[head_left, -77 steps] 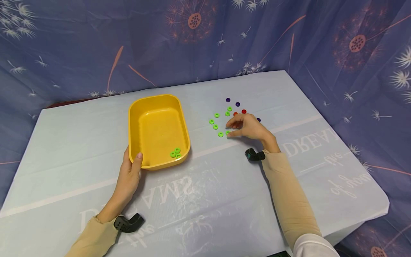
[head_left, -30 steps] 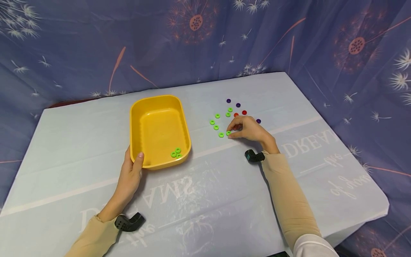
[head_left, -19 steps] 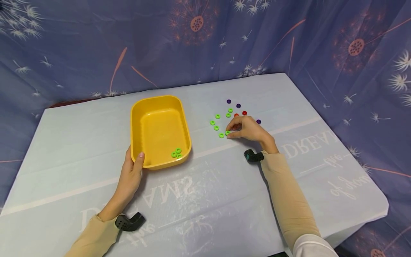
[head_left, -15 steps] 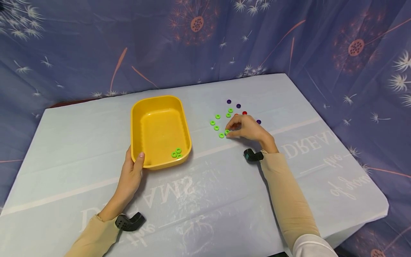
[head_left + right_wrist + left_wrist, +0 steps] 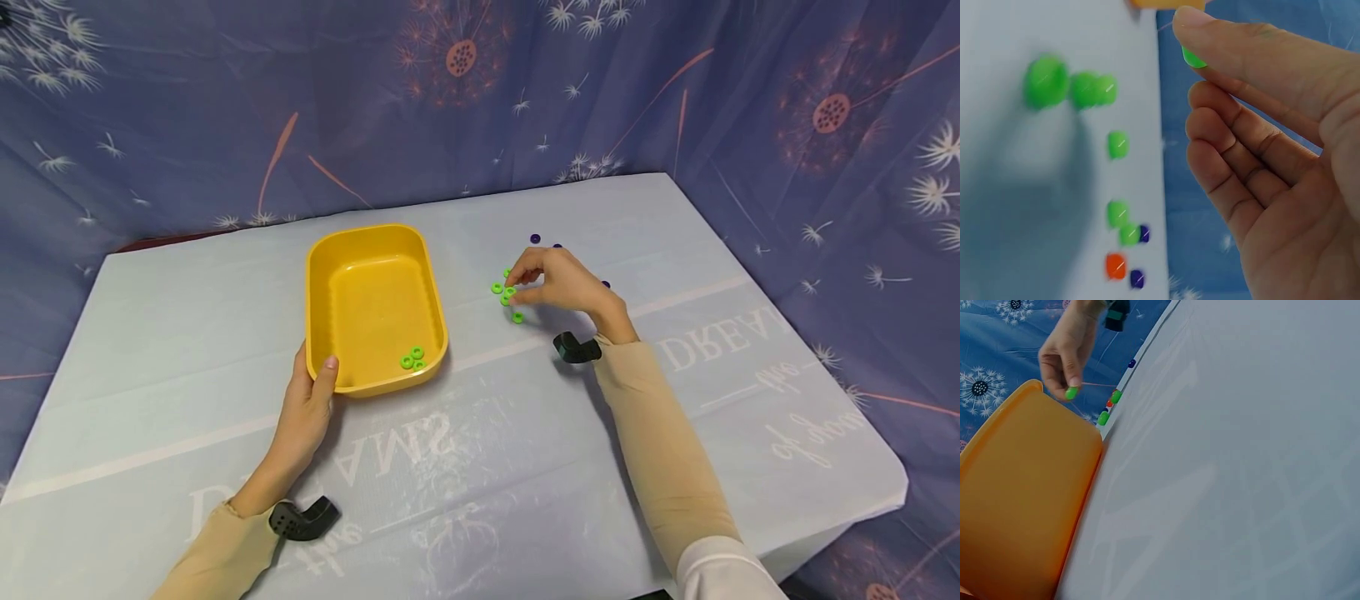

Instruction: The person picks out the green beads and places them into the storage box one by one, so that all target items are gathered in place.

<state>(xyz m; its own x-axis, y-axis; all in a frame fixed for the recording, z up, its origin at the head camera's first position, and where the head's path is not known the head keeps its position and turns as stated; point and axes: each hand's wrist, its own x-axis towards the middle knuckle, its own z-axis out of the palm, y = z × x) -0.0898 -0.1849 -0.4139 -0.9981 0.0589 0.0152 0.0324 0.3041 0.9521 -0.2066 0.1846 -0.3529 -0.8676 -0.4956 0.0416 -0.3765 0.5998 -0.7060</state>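
My right hand (image 5: 558,282) pinches a small green ring-shaped bead (image 5: 1194,57) between thumb and index finger, raised over the table. In the left wrist view that hand shows above the tray's far end. My left hand (image 5: 302,410) grips the near left corner of a yellow tray (image 5: 374,388), thumb over the rim. Three green beads (image 5: 407,362) lie in the tray's near right corner. Below the right hand, more green beads (image 5: 517,317) lie on the table; the head view hides some of them.
Purple beads (image 5: 536,238) lie farther back on the table. A red-orange bead (image 5: 1115,266), hidden in the head view, shows in the right wrist view. The table (image 5: 480,467) has a pale printed cover, and a patterned blue curtain (image 5: 337,100) hangs behind it.
My right hand has taken a green bead, lifted it and moved left and slightly back with it. The left hand keeps its grip on the tray.
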